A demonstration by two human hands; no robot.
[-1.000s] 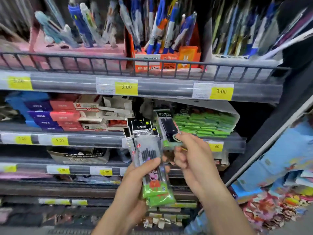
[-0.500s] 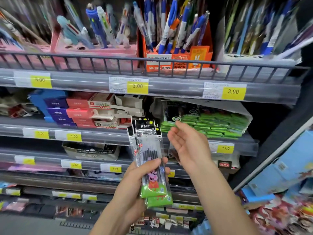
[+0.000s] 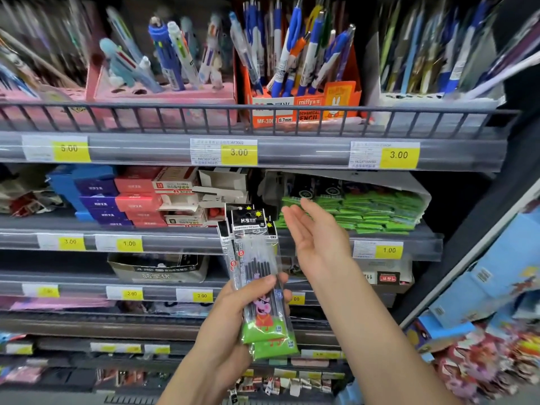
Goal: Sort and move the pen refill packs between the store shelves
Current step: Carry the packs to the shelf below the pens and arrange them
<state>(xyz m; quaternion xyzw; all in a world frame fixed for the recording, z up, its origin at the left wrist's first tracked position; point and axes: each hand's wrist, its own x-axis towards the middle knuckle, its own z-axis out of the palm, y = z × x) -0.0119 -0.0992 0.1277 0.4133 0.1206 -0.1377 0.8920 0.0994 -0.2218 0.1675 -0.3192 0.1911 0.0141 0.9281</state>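
Note:
My left hand [image 3: 233, 314] grips a small stack of clear pen refill packs [image 3: 257, 276] upright; they have black header cards and green cartoon bottoms. My right hand [image 3: 314, 235] hovers empty, fingers straight, palm turned left, just right of the packs' tops. Behind it, on the second shelf [image 3: 321, 241], lies a pile of matching green refill packs [image 3: 377, 211] in an open white carton.
Above, a railed shelf holds pen display boxes: pink [image 3: 163, 97], orange [image 3: 301, 103], white [image 3: 438, 103]. Blue and red small boxes [image 3: 117, 197] stack left on the second shelf. A cardboard box [image 3: 159, 268] sits on the shelf below. Colourful goods [image 3: 482, 346] crowd the right side.
One second ago my right hand pinched a single refill pack at the green pile. That pack is now out of the hand, and the hand has opened and pulled back slightly.

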